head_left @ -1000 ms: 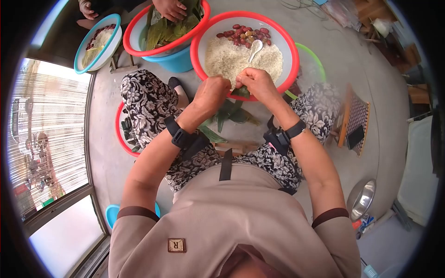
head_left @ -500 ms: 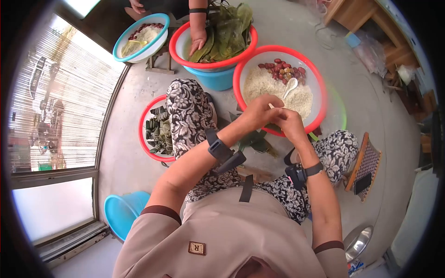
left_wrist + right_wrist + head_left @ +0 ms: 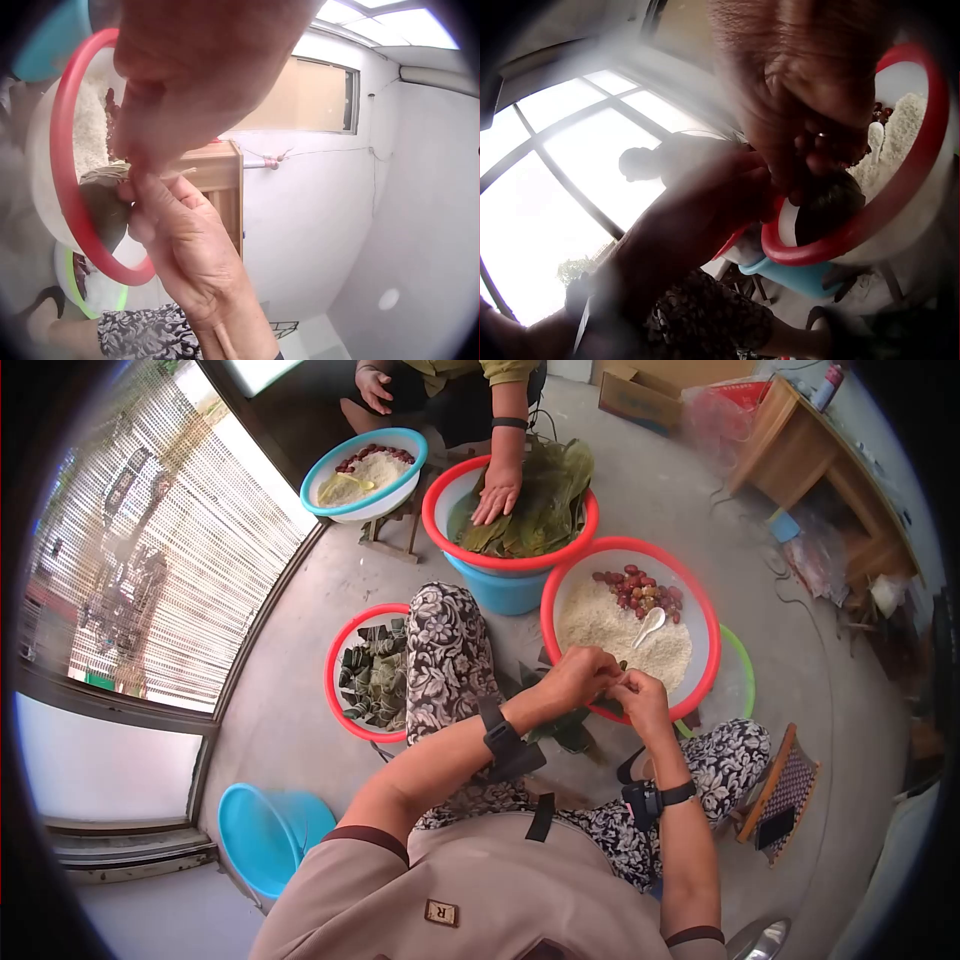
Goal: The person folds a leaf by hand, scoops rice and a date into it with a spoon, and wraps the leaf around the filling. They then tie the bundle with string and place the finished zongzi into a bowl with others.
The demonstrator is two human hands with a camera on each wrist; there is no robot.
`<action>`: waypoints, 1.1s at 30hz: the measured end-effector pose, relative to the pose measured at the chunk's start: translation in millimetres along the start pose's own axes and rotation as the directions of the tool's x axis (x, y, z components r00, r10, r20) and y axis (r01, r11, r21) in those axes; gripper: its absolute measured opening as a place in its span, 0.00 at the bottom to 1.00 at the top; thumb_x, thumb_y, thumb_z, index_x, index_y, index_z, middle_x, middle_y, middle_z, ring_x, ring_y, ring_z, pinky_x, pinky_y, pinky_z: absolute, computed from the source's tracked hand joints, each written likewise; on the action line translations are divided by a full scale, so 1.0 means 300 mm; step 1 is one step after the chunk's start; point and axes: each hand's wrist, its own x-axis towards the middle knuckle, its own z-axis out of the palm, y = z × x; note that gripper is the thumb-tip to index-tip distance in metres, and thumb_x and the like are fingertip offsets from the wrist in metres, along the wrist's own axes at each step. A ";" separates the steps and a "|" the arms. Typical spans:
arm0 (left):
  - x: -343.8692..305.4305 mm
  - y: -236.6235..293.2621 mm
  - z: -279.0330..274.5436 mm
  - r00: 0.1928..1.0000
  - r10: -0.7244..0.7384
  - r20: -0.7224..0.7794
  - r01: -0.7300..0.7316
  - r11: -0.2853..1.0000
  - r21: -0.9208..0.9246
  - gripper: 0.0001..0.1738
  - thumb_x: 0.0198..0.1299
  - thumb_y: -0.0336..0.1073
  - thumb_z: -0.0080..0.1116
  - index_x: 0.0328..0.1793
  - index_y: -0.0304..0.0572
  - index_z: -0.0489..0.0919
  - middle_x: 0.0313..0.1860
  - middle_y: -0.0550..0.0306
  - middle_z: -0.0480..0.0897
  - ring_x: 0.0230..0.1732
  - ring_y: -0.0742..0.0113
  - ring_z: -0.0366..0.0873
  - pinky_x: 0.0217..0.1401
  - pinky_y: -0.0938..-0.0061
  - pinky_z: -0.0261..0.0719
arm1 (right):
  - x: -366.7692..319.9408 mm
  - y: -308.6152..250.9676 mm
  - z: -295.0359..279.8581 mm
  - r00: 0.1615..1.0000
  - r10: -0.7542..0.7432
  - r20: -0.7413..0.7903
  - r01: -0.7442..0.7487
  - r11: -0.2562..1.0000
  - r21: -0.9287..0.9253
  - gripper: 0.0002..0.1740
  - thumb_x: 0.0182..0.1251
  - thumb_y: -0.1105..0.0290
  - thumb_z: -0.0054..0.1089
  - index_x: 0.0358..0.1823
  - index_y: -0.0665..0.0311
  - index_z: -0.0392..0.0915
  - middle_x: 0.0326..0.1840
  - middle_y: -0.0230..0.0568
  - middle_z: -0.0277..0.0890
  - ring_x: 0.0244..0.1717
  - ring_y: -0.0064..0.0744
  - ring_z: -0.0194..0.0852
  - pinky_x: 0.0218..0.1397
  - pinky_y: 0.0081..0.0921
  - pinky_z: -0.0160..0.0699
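Over the near rim of a red-rimmed basin [image 3: 712, 660], my left hand [image 3: 572, 686] and right hand [image 3: 646, 706] meet fingertip to fingertip. Between them is a dark green leaf bundle [image 3: 106, 208], also visible in the right wrist view as a dark leaf bundle [image 3: 831, 205]. Curled fingers of both hands pinch at its top, and a thin pale strand [image 3: 184, 173] sticks out there. My left hand [image 3: 202, 75] hides part of the grip. White grain [image 3: 590, 622], red dates [image 3: 640, 588] and a white spoon [image 3: 650, 625] lie in the basin.
Another person's hand [image 3: 497, 492] rests on leaves [image 3: 545, 500] in a second red-rimmed basin. Wrapped bundles [image 3: 380, 678] fill a basin at left. Loose leaves [image 3: 572, 736] lie below my hands. A blue bucket [image 3: 268, 838] and a small stool [image 3: 790, 792] stand aside.
The head view has shifted, bringing more of the other person into sight. My hands, slightly apart one second ago, now touch at the fingertips. The other person's hand lies flatter on the leaves.
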 end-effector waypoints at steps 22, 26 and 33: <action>-0.025 -0.117 0.088 0.755 -0.572 0.319 0.551 0.291 -0.782 0.05 0.66 0.31 0.52 0.44 0.41 0.71 0.31 0.60 0.80 0.27 0.75 0.76 0.30 0.79 0.75 | 0.031 0.024 -0.029 0.986 0.097 0.135 -0.131 0.952 0.276 0.05 0.68 0.71 0.61 0.35 0.64 0.78 0.29 0.28 0.78 0.24 0.11 0.63 0.27 0.12 0.59; 0.004 -0.106 0.046 0.750 -0.659 0.050 0.360 0.344 -0.867 0.08 0.63 0.27 0.50 0.48 0.38 0.73 0.36 0.57 0.80 0.25 0.74 0.75 0.28 0.78 0.75 | 0.035 0.035 -0.034 0.984 0.122 0.130 -0.153 0.954 0.259 0.05 0.68 0.70 0.61 0.36 0.64 0.77 0.28 0.29 0.77 0.22 0.10 0.58 0.24 0.12 0.55; 0.008 0.004 0.021 0.996 -0.039 0.082 0.061 0.957 -0.283 0.23 0.63 0.20 0.45 0.66 0.35 0.69 0.51 0.56 0.82 0.29 0.76 0.75 0.34 0.80 0.76 | 0.031 0.036 -0.034 0.991 0.087 0.100 -0.109 0.963 0.246 0.04 0.66 0.72 0.61 0.34 0.64 0.79 0.28 0.26 0.78 0.25 0.10 0.62 0.26 0.13 0.58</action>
